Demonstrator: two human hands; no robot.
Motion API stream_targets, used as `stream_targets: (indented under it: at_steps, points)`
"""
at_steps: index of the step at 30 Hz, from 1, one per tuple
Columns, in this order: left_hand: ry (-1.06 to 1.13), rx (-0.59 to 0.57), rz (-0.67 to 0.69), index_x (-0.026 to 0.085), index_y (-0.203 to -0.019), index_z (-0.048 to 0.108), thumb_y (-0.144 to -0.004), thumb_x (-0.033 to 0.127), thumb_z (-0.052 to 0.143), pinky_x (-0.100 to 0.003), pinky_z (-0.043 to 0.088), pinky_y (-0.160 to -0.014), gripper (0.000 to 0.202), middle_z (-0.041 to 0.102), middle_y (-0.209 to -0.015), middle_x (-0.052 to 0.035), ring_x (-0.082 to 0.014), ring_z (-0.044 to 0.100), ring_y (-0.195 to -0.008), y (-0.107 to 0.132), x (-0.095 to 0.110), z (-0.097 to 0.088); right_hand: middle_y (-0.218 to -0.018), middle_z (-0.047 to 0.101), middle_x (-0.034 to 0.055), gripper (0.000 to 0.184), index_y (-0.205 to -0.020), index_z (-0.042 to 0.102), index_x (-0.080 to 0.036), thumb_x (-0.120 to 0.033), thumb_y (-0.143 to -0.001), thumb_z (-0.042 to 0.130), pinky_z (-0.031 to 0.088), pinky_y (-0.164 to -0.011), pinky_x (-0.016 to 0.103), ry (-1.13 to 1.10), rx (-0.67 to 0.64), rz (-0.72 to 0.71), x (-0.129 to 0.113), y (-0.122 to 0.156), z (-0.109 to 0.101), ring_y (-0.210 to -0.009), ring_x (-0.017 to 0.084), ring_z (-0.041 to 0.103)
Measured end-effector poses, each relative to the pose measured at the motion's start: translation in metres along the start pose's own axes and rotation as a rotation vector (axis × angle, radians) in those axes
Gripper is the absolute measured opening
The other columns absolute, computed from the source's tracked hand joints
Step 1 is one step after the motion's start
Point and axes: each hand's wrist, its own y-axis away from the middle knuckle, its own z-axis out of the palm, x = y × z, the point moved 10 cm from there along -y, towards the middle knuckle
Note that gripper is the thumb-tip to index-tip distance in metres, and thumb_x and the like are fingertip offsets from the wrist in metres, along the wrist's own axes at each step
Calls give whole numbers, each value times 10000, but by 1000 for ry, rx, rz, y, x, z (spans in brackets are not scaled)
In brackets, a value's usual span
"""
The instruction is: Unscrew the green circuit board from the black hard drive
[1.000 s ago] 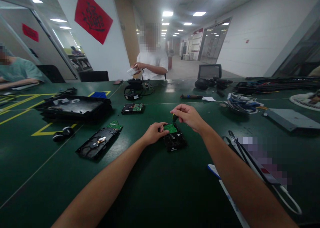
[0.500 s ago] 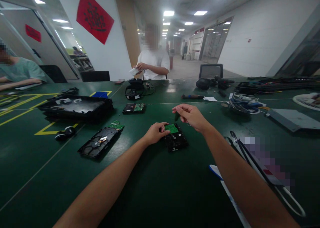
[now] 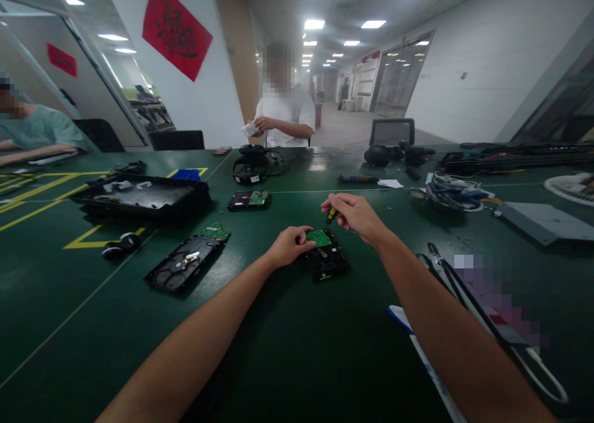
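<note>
A black hard drive (image 3: 326, 262) lies on the green table (image 3: 297, 349) in front of me, with a green circuit board (image 3: 318, 237) on its far end. My left hand (image 3: 288, 247) is closed, its fingers pinching the near left edge of that board. My right hand (image 3: 353, 216) hovers just beyond the drive, fingers closed round a small screwdriver (image 3: 330, 214) with a yellow and black handle, its tip pointing down toward the board.
An opened drive (image 3: 182, 266) with a loose green board (image 3: 215, 230) lies to the left, behind it a black tray (image 3: 139, 195). Another drive (image 3: 249, 199) sits further back. Cables (image 3: 452, 192) and a lanyard (image 3: 482, 315) lie right. A person (image 3: 284, 117) stands across the table.
My right hand has turned the screwdriver a little, so its yellow handle now shows. My left hand stays on the green board.
</note>
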Motion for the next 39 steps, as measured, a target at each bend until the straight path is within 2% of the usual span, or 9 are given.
stream_targets:
  at_steps: [5, 11, 14, 17, 21, 26, 32, 36, 39]
  points:
    - [-4, 2, -2, 223, -636, 420, -835, 372, 728, -389, 498, -932, 397, 760, -1068, -96, -309, 625, -1273, -1, 1, 0, -1037, 717, 83, 305, -1032, 733, -216, -467, -949, 580, 415, -499, 279, -102, -25, 7, 3, -2, 3, -607, 111, 571]
    - [1, 5, -9, 229, -638, 408, -833, 362, 732, -385, 499, -929, 401, 761, -995, -88, -310, 620, -1284, -1, 0, 0, -728, 636, 13, 243, -828, 690, -197, -436, -865, 707, 404, -535, 258, 33, 71, -40, -5, 0, -8, -607, 111, 529]
    - [5, 0, -6, 232, -648, 404, -842, 365, 721, -381, 497, -924, 395, 757, -974, -88, -309, 609, -1298, 0, 1, 0, -819, 691, 31, 236, -830, 660, -192, -423, -868, 687, 364, -479, 243, 33, 93, -16, -3, 0, -9, -563, 95, 521]
    - [3, -5, -2, 230, -655, 407, -847, 367, 713, -381, 492, -927, 386, 758, -1056, -102, -308, 604, -1303, 1, 3, 0, -973, 735, 50, 221, -928, 675, -202, -414, -917, 612, 318, -427, 235, -5, 26, 0, -1, 0, -1, -511, 74, 509]
    - [-1, -14, -14, 227, -654, 410, -843, 374, 714, -383, 492, -941, 387, 751, -1142, -108, -302, 603, -1303, 1, 3, 1, -1062, 728, 75, 295, -1021, 708, -217, -471, -955, 573, 398, -466, 243, -66, -49, -3, 1, 0, 7, -570, 87, 565]
    - [-6, 0, -25, 228, -648, 414, -835, 389, 720, -406, 495, -956, 393, 752, -1138, -109, -317, 605, -1300, 0, 1, 0, -1052, 698, 78, 306, -1059, 719, -232, -486, -955, 584, 441, -520, 273, -107, -42, -21, 0, 0, 5, -638, 115, 602]
    - [-4, 3, -38, 226, -634, 431, -817, 396, 739, -410, 500, -969, 396, 759, -1091, -94, -313, 602, -1304, 0, -2, 0, -758, 659, 21, 262, -892, 692, -202, -461, -901, 651, 356, -483, 251, 44, 92, -41, -3, -1, -9, -566, 103, 512]
    - [5, 1, -20, 225, -636, 438, -828, 399, 727, -407, 499, -959, 388, 763, -1024, -85, -320, 605, -1297, 0, 1, 0, -924, 724, 46, 239, -999, 674, -215, -428, -923, 596, 313, -414, 247, -17, 72, -4, 1, -1, -5, -488, 80, 529]
    - [-6, 0, -18, 226, -632, 424, -832, 395, 725, -397, 497, -947, 399, 763, -1007, -85, -318, 613, -1284, 0, 3, 0, -1020, 729, 71, 293, -1079, 682, -224, -460, -944, 574, 364, -428, 247, -80, 2, -11, 0, -1, 3, -517, 87, 583]
